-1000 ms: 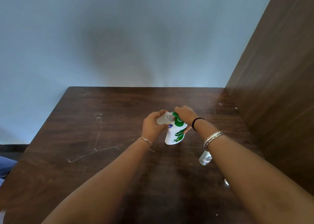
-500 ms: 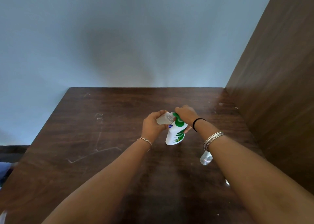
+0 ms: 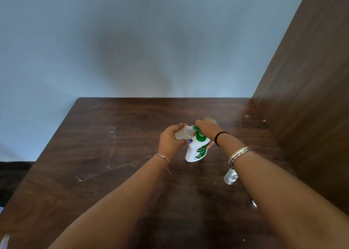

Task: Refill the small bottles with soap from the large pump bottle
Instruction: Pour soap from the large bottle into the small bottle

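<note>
Head view. The left hand (image 3: 171, 142) curls around a small clear bottle (image 3: 184, 133), tilted with its mouth against the green pump nozzle (image 3: 196, 129) of the white Dettol pump bottle (image 3: 196, 150), which stands upright on the dark wooden table (image 3: 113, 154). The right hand (image 3: 206, 127) rests on the pump head, fingers bent over it. A second small clear bottle (image 3: 230, 177) lies near the right forearm.

The pump bottle (image 3: 196, 151) stands mid-table (image 3: 113, 173), a small bottle (image 3: 230, 177) right of it (nearer the camera).
</note>
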`<state>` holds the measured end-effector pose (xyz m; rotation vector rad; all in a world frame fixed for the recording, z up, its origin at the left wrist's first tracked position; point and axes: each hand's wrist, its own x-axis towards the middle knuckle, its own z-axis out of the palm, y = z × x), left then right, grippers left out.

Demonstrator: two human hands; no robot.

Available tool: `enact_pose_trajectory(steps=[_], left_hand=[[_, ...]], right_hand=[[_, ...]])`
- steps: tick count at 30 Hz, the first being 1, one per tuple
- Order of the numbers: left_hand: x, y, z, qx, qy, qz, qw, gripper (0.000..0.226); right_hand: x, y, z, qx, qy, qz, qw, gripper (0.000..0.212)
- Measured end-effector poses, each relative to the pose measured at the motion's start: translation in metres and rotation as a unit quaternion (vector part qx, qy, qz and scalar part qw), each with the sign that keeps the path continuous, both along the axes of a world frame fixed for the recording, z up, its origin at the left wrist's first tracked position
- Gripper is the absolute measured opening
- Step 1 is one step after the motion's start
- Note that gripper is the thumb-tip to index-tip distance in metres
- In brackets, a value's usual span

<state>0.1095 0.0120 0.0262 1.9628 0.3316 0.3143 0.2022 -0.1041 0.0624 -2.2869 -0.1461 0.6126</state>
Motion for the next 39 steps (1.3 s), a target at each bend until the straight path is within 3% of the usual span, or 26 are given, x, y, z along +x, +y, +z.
enact_pose_trajectory(steps=[4, 11, 17, 27, 30, 34, 39], left_hand=[[-0.001, 0.002, -0.004, 0.013, 0.013, 0.005, 1.000, 0.049], [0.000, -0.002, 0.002, 0.001, 0.008, 0.000, 1.000, 0.048], [-0.001, -0.001, -0.003, 0.011, 0.016, 0.001, 1.000, 0.049], [-0.003, -0.003, 0.001, -0.003, 0.007, -0.005, 1.000, 0.048], [-0.003, -0.003, 0.002, 0.005, 0.006, 0.000, 1.000, 0.047], [-0.003, -0.002, 0.000, 0.021, 0.015, 0.010, 1.000, 0.048], [-0.003, -0.001, -0.001, 0.029, 0.020, 0.011, 0.999, 0.049]], right_hand=[[0.001, 0.003, -0.006, -0.025, -0.059, 0.003, 0.998, 0.033], [0.005, -0.002, -0.004, -0.002, 0.007, 0.007, 1.000, 0.025], [-0.001, 0.003, -0.008, -0.017, -0.077, -0.006, 0.997, 0.038], [-0.005, -0.003, 0.014, -0.005, 0.083, 0.033, 0.996, 0.018], [-0.006, -0.002, 0.013, -0.006, 0.064, 0.032, 0.997, 0.015], [-0.010, 0.001, 0.008, -0.019, -0.030, 0.014, 0.999, 0.028], [-0.012, -0.001, 0.012, -0.010, -0.021, 0.038, 0.999, 0.024]])
